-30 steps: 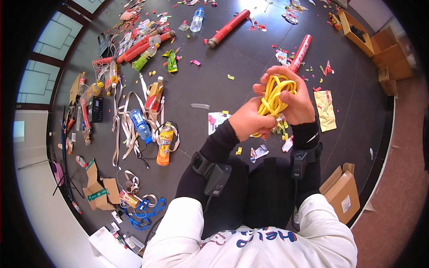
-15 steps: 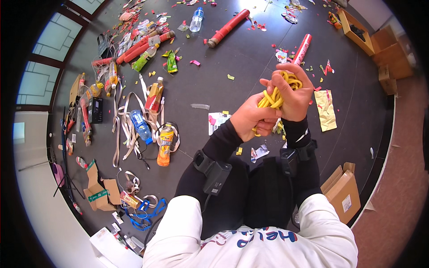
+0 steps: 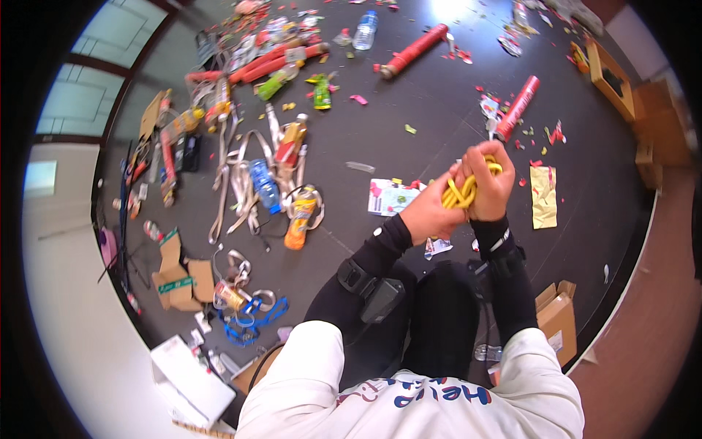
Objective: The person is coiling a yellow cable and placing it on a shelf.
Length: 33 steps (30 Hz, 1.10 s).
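Note:
A bundle of yellow cord (image 3: 461,193), looped several times, is held between my two hands in front of my knees. My left hand (image 3: 428,215) is closed round the lower left side of the loops. On the other side, my right hand (image 3: 493,192) wraps its fingers over the top of the bundle. The hands touch each other, and their fingers partly hide the cord. Just beyond them a red tube (image 3: 518,108) lies on the dark floor. A printed sheet (image 3: 387,197) lies left of my hands, and a crumpled yellow paper (image 3: 543,197) lies to their right.
Left of me are an orange drink bottle (image 3: 300,219), a blue-labelled bottle (image 3: 264,186) and tangled white straps (image 3: 221,197). Torn cardboard (image 3: 175,274) and a white box (image 3: 191,384) lie nearer. Another carton (image 3: 557,322) stands by my right side. Red tubes (image 3: 415,51) and confetti litter the far floor.
My hands have drawn closer together round the yellow cord, and more of it is covered. The whole view has shifted, so floor things appear further right.

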Each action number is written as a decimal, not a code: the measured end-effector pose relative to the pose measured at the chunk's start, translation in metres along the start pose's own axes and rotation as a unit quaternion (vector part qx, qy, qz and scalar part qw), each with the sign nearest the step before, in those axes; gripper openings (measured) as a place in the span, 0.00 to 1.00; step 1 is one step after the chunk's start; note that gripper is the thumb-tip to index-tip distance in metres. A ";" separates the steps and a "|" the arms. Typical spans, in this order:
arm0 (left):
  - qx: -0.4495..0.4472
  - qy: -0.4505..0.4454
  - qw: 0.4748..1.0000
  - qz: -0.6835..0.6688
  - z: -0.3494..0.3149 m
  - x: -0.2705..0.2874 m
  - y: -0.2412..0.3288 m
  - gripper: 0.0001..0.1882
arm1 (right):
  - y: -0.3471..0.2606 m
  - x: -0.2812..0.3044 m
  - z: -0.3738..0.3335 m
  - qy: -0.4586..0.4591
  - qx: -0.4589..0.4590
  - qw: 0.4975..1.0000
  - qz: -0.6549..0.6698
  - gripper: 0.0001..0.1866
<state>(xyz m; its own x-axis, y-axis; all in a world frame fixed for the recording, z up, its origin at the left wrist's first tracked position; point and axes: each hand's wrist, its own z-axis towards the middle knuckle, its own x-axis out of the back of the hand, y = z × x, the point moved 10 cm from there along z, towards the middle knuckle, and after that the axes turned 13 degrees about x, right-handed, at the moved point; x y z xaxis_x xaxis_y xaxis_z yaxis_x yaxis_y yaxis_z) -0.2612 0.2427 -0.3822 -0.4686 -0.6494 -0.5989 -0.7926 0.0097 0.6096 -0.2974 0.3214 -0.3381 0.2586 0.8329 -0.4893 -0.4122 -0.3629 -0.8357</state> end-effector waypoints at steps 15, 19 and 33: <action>-0.018 0.188 0.979 0.082 -0.441 -0.064 0.178 0.22 | -0.207 -0.418 -0.053 -0.504 -0.217 0.828 -0.117 0.24; -0.214 0.349 0.905 0.111 -0.571 -0.058 0.236 0.21 | -0.260 -0.531 -0.063 -0.525 -0.180 0.829 -0.063 0.23; -0.363 0.708 0.597 -0.096 -0.793 -0.215 0.129 0.12 | -0.367 -0.663 -0.245 -0.780 -0.264 0.566 0.049 0.16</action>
<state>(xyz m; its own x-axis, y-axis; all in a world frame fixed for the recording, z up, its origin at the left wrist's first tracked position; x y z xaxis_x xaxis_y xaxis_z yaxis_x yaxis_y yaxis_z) 0.0467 -0.2192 0.2366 0.8122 -0.5824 0.0330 -0.1588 -0.1664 0.9732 -0.1041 -0.2000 0.2316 -0.9977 0.0045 -0.0683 0.0665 -0.1699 -0.9832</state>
